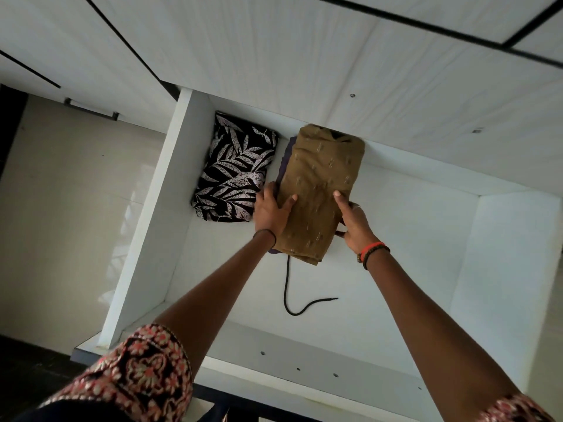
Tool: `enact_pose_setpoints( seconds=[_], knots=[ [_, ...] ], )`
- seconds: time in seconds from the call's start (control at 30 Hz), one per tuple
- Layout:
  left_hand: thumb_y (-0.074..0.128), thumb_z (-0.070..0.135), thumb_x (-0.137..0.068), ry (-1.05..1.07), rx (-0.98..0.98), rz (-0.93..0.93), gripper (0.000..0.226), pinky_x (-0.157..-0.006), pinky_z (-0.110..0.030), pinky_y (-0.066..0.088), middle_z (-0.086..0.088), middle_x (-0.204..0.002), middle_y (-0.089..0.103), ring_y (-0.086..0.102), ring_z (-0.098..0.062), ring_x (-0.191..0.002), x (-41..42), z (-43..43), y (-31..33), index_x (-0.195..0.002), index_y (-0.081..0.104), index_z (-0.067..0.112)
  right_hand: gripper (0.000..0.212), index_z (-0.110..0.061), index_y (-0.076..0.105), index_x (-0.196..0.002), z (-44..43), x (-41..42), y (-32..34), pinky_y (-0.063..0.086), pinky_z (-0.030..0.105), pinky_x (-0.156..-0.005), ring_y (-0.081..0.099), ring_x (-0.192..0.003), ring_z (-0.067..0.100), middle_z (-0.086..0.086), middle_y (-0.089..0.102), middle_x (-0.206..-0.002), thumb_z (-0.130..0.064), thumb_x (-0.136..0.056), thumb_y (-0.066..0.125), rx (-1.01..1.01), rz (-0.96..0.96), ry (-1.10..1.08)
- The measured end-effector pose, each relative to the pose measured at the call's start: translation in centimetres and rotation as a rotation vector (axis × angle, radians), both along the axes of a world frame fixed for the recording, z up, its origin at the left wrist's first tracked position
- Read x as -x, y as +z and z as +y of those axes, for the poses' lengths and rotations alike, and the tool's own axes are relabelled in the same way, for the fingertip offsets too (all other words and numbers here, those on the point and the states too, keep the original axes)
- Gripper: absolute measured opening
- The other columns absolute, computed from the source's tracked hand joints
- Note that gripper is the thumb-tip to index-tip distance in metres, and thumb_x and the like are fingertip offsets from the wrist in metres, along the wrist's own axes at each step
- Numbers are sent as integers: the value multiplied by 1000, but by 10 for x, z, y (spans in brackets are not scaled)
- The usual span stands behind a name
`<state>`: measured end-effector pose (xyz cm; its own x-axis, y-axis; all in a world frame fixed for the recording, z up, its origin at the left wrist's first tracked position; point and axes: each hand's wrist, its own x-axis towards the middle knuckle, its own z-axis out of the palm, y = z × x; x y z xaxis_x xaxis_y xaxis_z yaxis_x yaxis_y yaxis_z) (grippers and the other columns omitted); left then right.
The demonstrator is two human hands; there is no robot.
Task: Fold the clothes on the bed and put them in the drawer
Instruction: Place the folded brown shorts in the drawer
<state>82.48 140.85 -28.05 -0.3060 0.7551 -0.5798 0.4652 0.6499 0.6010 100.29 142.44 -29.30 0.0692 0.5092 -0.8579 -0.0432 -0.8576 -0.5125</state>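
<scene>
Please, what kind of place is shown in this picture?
Probably a home bedroom or dressing area: an open white laminate drawer holds a folded black-and-white leaf-print garment, a folded brown garment is held beside it, and glossy beige floor tiles lie alongside.

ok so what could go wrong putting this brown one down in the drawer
1. The black cord trails loose from under the purple garment across the drawer floor; it could snag or pull that garment askew.
2. The left hand and right hand grip only the near end of the brown garment, so its far folds might slump open.
</scene>
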Motion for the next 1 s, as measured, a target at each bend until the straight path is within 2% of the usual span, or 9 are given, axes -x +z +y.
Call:
enact_pose_setpoints(
  seconds=[0.07, 0.17, 0.27, 0.33, 0.43, 0.53, 0.63, 0.83, 1.0],
  knots=[
    [57, 41, -91, -74, -150, 76, 62, -110, -46, 28, -10, -148, 32, 33, -28, -135, -2, -21, 5, -144, 32, 22, 48, -16, 52, -113, -19, -3, -3, 47, 42, -86, 55, -98, 17, 2, 58, -107, -58, -90, 48, 12, -106, -69],
    [45, 36, -98, -406, -343, 189, 52, -118, -45, 6, 2, -156, 21, 13, -16, -145, -2, -37, 6, -147, 28, 31, 20, -10, 52, -86, -64, -10, -20, 43, 30, -56, 55, -56, 16, 12, 52, -77, -28, -96, 48, 131, -368, -55],
    [41, 35, -99, -652, -312, 220, 46, -119, -44, -2, 8, -159, 13, 0, -11, -146, -1, -43, -1, -145, 32, 33, 33, -4, 43, -107, -115, -9, -28, 48, 31, -46, 61, -72, 30, 18, 54, -93, -23, -88, 62, 316, -448, -6],
    [40, 36, -100, -698, -268, 241, 46, -118, -42, -5, 9, -159, 8, -1, -13, -147, 1, -44, -7, -145, 32, 33, 52, -3, 34, -119, -140, 0, -26, 53, 36, -49, 64, -87, 37, 17, 50, -102, -21, -85, 69, 408, -402, 4],
    [41, 36, -99, -703, -263, 248, 46, -117, -40, -6, 9, -159, 9, 0, -13, -147, 2, -43, -11, -144, 33, 33, 54, -1, 31, -123, -157, 16, -29, 56, 43, -54, 65, -82, 40, 17, 48, -104, -9, -84, 67, 426, -401, 25],
    [40, 36, -99, -711, -255, 241, 46, -117, -42, -5, 8, -159, 8, -1, -14, -147, 2, -43, -11, -145, 33, 32, 59, 3, 25, -135, -164, 30, -46, 55, 53, -78, 63, -94, 43, 25, 53, -118, 2, -83, 53, 349, -484, -4],
    [41, 36, -99, -706, -240, 209, 46, -117, -44, -4, 8, -159, 7, -1, -14, -147, 3, -41, -10, -145, 33, 32, 61, 7, 24, -138, -157, 37, -49, 49, 51, -93, 56, -110, 46, 33, 50, -125, 12, -82, 46, 270, -542, -108],
    [42, 35, -99, -712, -222, 175, 47, -117, -46, -1, 9, -159, 7, -1, -14, -147, 7, -39, -8, -145, 33, 32, 35, 1, 43, -110, -111, 16, -53, 51, 41, -90, 61, -100, 34, 21, 60, -106, 12, -78, 54, 58, -628, -176],
    [43, 32, -99, -718, -218, 157, 47, -117, -46, 0, 9, -159, 7, 0, -14, -147, 11, -39, -4, -145, 33, 33, 30, -9, 44, -93, -51, -14, -39, 48, 20, -61, 54, -66, 21, 10, 54, -82, 12, -76, 56, -64, -617, -180]
  ],
)
